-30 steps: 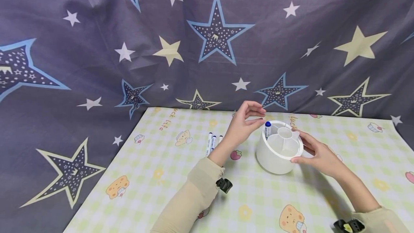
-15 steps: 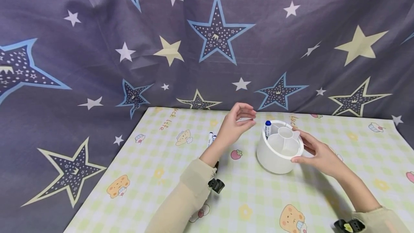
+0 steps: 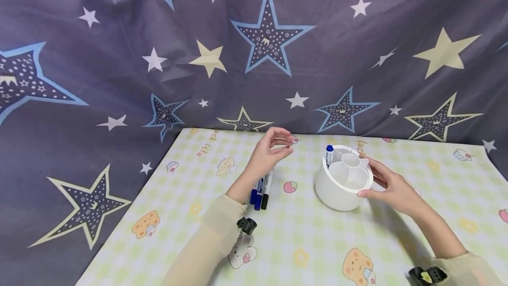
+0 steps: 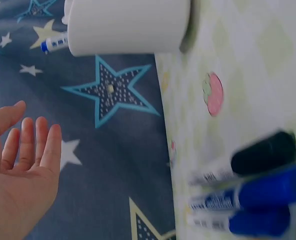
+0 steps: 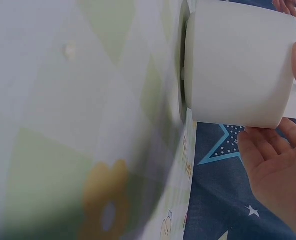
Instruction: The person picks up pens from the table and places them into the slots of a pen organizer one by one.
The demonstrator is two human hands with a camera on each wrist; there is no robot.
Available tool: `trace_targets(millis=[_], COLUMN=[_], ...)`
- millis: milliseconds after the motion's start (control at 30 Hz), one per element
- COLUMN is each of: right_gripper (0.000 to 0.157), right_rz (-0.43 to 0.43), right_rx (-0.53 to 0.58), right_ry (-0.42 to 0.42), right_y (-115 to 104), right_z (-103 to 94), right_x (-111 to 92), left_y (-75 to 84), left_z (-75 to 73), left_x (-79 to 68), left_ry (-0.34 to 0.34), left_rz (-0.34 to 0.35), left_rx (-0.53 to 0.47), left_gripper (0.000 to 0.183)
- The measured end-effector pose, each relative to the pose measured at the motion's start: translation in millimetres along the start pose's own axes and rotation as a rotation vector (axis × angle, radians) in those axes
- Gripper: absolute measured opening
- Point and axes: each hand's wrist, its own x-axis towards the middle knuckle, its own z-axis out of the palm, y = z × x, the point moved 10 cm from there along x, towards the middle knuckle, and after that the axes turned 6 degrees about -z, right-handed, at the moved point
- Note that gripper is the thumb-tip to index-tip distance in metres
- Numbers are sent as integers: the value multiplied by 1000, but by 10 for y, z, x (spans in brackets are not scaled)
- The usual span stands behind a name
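Observation:
A round white desk organizer [image 3: 336,191] with several compartments stands on the table. One blue-capped whiteboard marker [image 3: 329,155] is upright in its far-left compartment. My right hand [image 3: 397,191] grips the organizer's right side, thumb near the rim and fingers against the wall, as the right wrist view also shows. My left hand [image 3: 267,156] is in the air left of the organizer, fingers loosely bent, holding nothing. Below its wrist lie two blue-capped markers [image 4: 273,190] and a black-capped marker [image 4: 265,154], side by side, partly hidden by the left arm in the head view.
A checked tablecloth [image 3: 317,242] with printed cartoons covers the table. Behind it hangs a dark curtain [image 3: 254,92] with stars, meeting the table's back edge. Black camera straps sit at both wrists.
My left hand has moved left, away from the organizer and its upright marker, toward the markers on the table. My right hand stays on the organizer, which has not visibly moved.

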Motion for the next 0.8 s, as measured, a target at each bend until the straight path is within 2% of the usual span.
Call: trace_targets(millis=[367,800], right_gripper=[87,88], right_rz=[6,-13], right_rx=[-3,19], right_ry=[-4,0], right_y=[0,-6], right_z=[-1,4], right_x=[16,4], left_y=[-269,-576], left_z=[-365,-623], left_x=[-146,-289], left_ry=[57,94], left_rz=[-108,-189], left_rx=[62,81], left_gripper=[42,41])
